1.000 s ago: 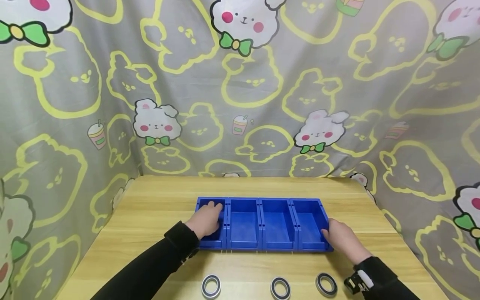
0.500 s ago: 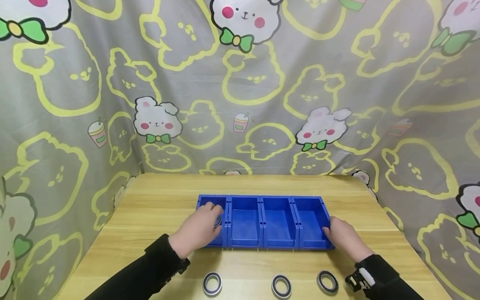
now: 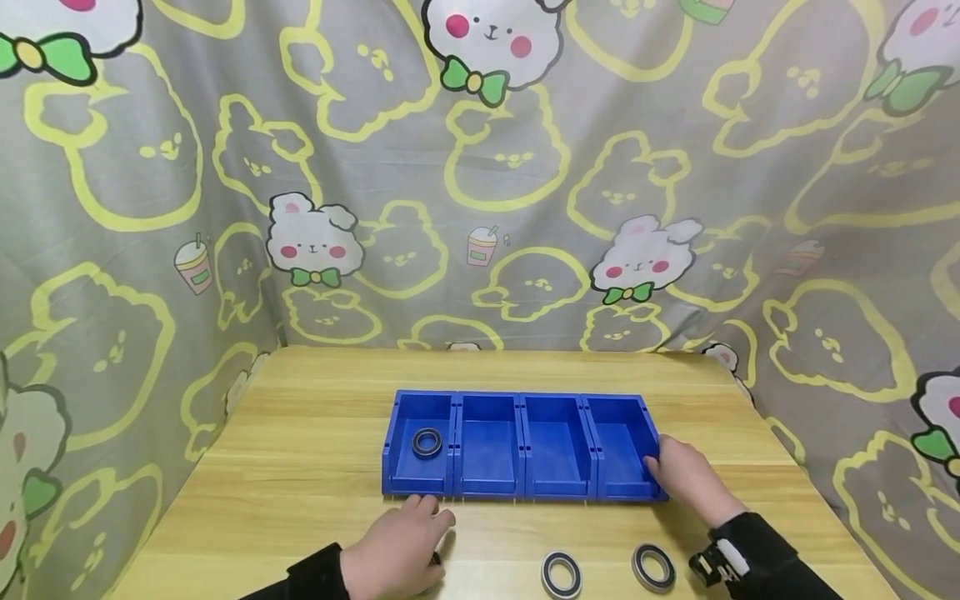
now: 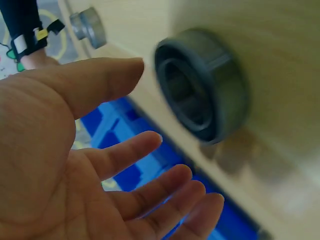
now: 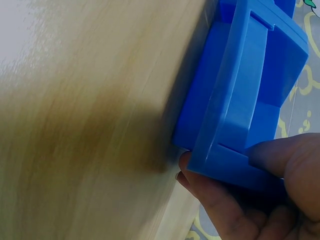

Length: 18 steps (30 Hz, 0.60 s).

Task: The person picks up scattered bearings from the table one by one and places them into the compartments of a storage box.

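Observation:
My left hand [image 3: 397, 546] is over the table in front of the leftmost blue bin. In the left wrist view its thumb and fingers are spread, with a ball bearing [image 4: 230, 87] just beyond the thumb tip. The hand mostly hides that bearing in the head view. Inside the leftmost bin [image 3: 420, 485] lies another bearing [image 3: 416, 442]. At the right end of the row, my right hand [image 3: 690, 482] grips the side wall of the last bin [image 5: 242, 95], thumb inside and fingers outside.
Two more bearings, one nearer the middle [image 3: 547, 575] and one further right [image 3: 639, 567], lie flat along the front of the wooden table [image 3: 322, 450]. A patterned curtain [image 3: 517, 317] hangs behind the table and along both sides.
My left hand has let go of a bearing in the leftmost bin and drawn back toward the front bearing on the left. The right hand stays on the end bin.

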Available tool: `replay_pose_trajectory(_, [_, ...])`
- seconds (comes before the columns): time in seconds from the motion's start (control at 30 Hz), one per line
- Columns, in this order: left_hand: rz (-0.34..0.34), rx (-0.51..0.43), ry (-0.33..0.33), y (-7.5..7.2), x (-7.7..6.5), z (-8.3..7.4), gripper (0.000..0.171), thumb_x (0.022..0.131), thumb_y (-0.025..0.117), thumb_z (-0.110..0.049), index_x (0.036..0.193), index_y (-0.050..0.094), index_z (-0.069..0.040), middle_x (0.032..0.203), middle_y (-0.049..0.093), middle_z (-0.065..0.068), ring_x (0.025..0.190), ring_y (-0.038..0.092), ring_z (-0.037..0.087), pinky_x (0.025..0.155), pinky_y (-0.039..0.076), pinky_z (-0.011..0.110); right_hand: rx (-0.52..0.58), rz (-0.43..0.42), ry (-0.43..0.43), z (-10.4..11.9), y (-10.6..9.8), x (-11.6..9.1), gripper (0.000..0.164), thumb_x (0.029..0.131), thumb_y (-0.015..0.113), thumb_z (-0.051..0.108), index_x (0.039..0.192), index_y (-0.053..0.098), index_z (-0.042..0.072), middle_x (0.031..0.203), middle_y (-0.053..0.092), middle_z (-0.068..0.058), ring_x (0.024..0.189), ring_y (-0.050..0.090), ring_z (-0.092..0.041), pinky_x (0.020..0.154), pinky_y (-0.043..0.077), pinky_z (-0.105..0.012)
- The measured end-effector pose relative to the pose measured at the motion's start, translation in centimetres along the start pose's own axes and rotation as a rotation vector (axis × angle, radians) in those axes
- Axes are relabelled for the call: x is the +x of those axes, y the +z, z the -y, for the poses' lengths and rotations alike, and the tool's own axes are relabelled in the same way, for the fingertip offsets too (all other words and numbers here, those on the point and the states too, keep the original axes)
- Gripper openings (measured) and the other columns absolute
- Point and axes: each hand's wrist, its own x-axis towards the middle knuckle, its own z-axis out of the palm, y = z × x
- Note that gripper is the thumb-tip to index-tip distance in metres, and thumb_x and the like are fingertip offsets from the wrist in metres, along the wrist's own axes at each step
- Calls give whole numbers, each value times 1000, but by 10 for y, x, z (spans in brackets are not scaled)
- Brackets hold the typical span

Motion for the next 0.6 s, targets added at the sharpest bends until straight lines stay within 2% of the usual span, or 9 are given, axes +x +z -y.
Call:
replay_pose_trajectory(0.13, [63,-54,-41,9,-2,4,39,80,78,-36,109,63,-14,91,46,-4,82,40,13,63,41,29,1,-4,-5,0,0,-2,35,97,59,9,112,53,-23,94,64,-31,83,65,-33,76,55,-53])
replay_pose_trajectory(0.3, [123,-104,-80,9,-1,0,37,82,77,-37,107,63,-14,89,46,-3,81,40,14,65,42,30,-7,-12,-12,0,-1,-3,35,97,60,9,111,53,-23,93,65,-31,82,65,-33,75,54,-53])
replay_pose_trajectory(0.53, [77,-3,-63,20,-3,-8,43,79,82,-37,109,63,-12,90,48,2,78,40,15,60,44,29,-7,-10,-5,2,-2,-2,35,97,60,8,112,53,-23,95,64,-33,85,66,-35,77,54,-54])
replay_pose_trajectory(0.6, [69,20,-68,25,-3,-9,45,80,80,-41,108,62,-12,90,48,3,78,40,16,59,45,29,-5,-12,-5,2,-1,-2,35,97,60,8,112,53,-23,95,64,-32,84,66,-34,77,54,-54])
